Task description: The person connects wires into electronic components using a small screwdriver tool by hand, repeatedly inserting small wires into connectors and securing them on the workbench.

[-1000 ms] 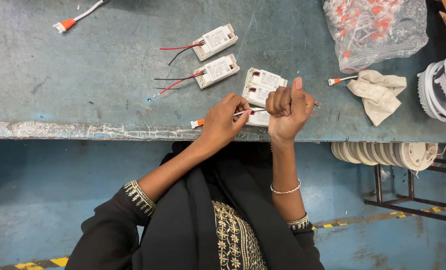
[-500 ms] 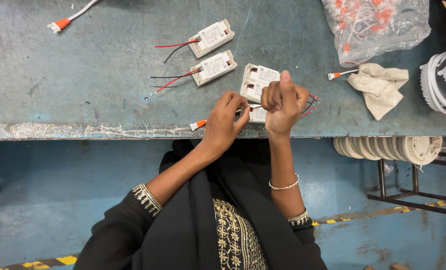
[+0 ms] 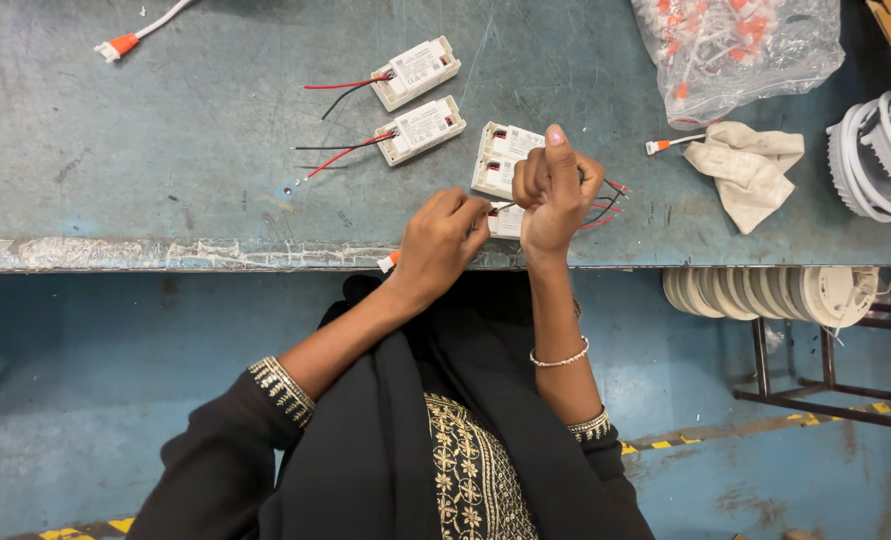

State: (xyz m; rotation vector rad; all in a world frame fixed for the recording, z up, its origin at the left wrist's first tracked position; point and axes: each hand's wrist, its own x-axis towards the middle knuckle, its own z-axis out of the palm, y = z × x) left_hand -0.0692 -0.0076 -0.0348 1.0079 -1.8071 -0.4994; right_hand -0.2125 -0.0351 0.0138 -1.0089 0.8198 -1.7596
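Observation:
My right hand (image 3: pixel 555 190) is closed around a small white driver box (image 3: pixel 506 221) with red and black wires (image 3: pixel 605 205) sticking out to the right. My left hand (image 3: pixel 437 245) pinches a thin white cable whose orange connector (image 3: pixel 389 262) pokes out below my palm, at the table's front edge. Both hands meet just above that edge. Another white driver box (image 3: pixel 503 158) lies flat right behind my right hand.
Two more driver boxes (image 3: pixel 417 72) (image 3: pixel 421 129) with red and black leads lie on the blue table (image 3: pixel 165 150). A plastic bag of orange connector cables (image 3: pixel 735 50), a cloth (image 3: pixel 745 165), a loose cable (image 3: pixel 125 40) and stacked white round housings (image 3: pixel 875 150) (image 3: pixel 765 292) are around.
Both hands have shifted slightly up and left over the table edge; the right hand's thumb now points up beside the flat box, and the left hand has closed in on it.

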